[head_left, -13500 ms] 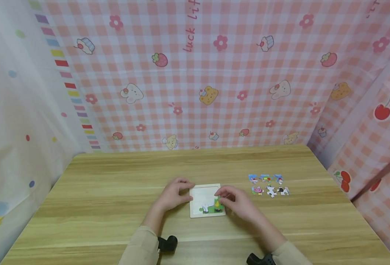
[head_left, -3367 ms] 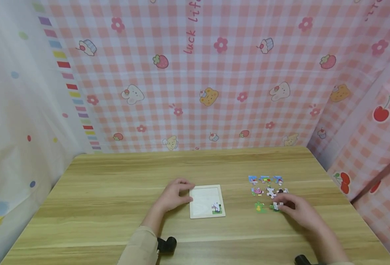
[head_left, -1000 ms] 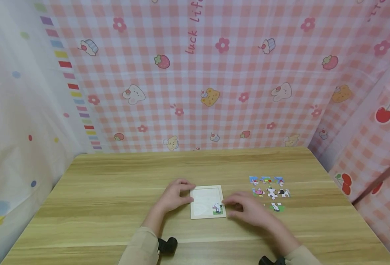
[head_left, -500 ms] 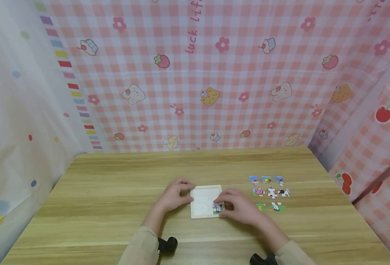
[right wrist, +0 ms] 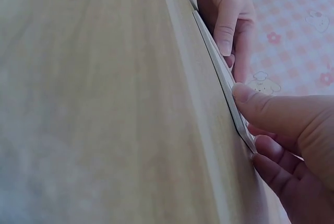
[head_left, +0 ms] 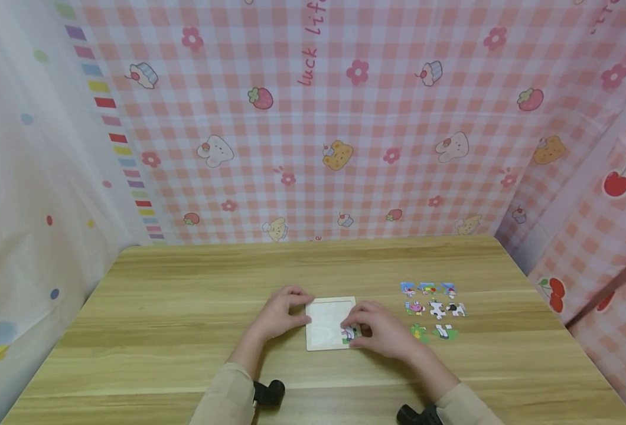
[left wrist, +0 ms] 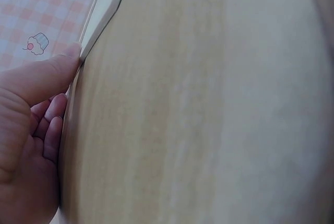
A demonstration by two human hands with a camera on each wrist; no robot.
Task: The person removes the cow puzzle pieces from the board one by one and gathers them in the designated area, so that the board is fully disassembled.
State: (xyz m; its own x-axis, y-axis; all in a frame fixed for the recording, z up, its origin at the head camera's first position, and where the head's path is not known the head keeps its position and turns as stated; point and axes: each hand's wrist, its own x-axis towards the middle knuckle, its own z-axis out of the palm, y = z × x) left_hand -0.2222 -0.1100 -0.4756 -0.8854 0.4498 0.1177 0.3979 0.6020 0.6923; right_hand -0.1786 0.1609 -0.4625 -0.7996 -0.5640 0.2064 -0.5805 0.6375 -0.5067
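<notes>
A square pale wooden puzzle tray (head_left: 323, 326) lies on the table in the head view. In its lower right corner is a small puzzle piece (head_left: 348, 334) with a white, pink and green print. My left hand (head_left: 277, 314) holds the tray's left edge, thumb on the rim and index at the far corner. My right hand (head_left: 384, 332) is over the right edge, finger and thumb pinching at the corner piece, partly covering it. In the right wrist view my right thumb (right wrist: 276, 110) touches the tray's edge; the piece is not seen there.
Right of the tray lie several loose puzzle pieces in three rows: a blue-topped row (head_left: 429, 289), a middle row with a white piece (head_left: 437, 309), then a green-yellow piece (head_left: 419, 333) and a green-white piece (head_left: 444, 332). A checked curtain (head_left: 398, 118) stands behind.
Over the last seconds my right hand has come from the loose pieces to the tray's corner piece. Two pieces once in the tray now lie among the loose ones. My left hand stays put.
</notes>
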